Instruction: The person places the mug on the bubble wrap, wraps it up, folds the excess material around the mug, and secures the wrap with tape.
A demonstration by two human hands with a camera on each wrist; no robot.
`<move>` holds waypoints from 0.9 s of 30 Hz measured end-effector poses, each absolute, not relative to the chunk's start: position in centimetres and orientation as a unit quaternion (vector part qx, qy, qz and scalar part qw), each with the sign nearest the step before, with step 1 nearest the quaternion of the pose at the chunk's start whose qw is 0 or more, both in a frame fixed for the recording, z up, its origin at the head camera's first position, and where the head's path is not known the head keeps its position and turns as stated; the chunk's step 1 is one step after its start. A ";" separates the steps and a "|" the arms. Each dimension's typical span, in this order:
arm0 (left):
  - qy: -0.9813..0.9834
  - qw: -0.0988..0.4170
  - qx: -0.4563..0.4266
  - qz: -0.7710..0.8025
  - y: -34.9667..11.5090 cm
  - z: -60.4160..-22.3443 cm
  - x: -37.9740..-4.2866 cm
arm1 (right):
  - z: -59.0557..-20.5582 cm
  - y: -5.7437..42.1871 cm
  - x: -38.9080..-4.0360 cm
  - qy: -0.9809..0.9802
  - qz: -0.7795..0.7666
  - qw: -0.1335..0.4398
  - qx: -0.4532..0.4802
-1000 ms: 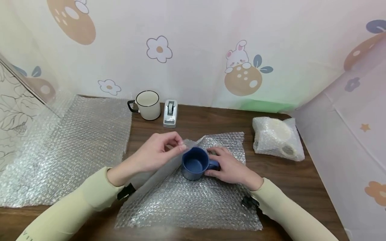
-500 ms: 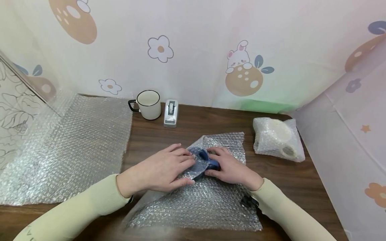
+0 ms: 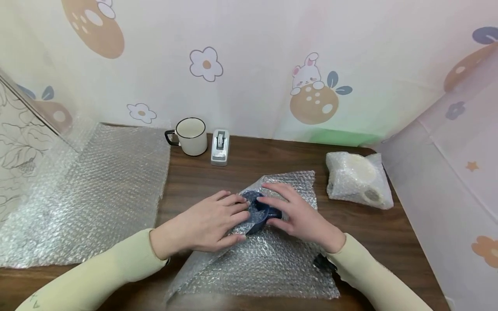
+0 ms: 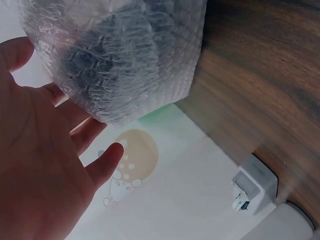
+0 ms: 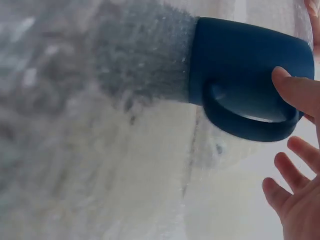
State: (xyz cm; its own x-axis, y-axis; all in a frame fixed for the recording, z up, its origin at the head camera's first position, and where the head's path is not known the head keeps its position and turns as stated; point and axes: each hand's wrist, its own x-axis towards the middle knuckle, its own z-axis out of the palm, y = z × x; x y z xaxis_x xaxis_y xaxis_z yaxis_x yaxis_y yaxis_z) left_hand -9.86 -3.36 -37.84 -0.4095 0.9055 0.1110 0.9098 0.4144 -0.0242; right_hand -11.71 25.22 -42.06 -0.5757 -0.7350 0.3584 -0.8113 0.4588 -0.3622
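Note:
A dark blue mug stands upright on a sheet of bubble wrap, one flap folded over its mouth. My left hand lies flat on this flap at the mug's left side, its fingers straight and reaching over the rim. My right hand is at the handle side with fingers spread. Its thumb touches the mug's side near the handle, while the other visible fingers stand off in the right wrist view. In the left wrist view, the mug shows dimly through the bubble wrap.
Behind stand a white enamel mug with a black handle and a tape dispenser. Another bubble wrap sheet covers the table's left side. A bubble-wrapped bundle lies at the right, near the wall.
My left hand first pinched the wrap's edge, then brought it rightward over the mug and pressed it down flat. The right fingers have since lifted and spread away from the handle.

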 end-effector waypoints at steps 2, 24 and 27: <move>-0.838 0.057 -0.542 -0.026 -3.4 -37.9 -9.9 | -41.7 24.9 -11.8 -0.845 0.226 0.088 0.477; -0.837 0.022 -0.544 -0.052 -4.0 -38.3 -9.9 | -40.5 23.7 -11.7 -0.856 0.140 0.096 0.488; -0.830 0.047 -0.551 -0.075 -4.7 -38.1 -10.0 | -40.2 23.5 -11.8 -0.856 0.122 0.097 0.493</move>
State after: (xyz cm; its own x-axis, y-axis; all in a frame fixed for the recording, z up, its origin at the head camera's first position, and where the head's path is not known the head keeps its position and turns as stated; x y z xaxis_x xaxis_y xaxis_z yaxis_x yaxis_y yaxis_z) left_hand -10.03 -4.74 -38.06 -0.3882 0.9075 0.1604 0.9216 0.3814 0.0724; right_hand -11.79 23.53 -40.24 -0.4959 -0.8197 0.2868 -0.8671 0.4852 -0.1125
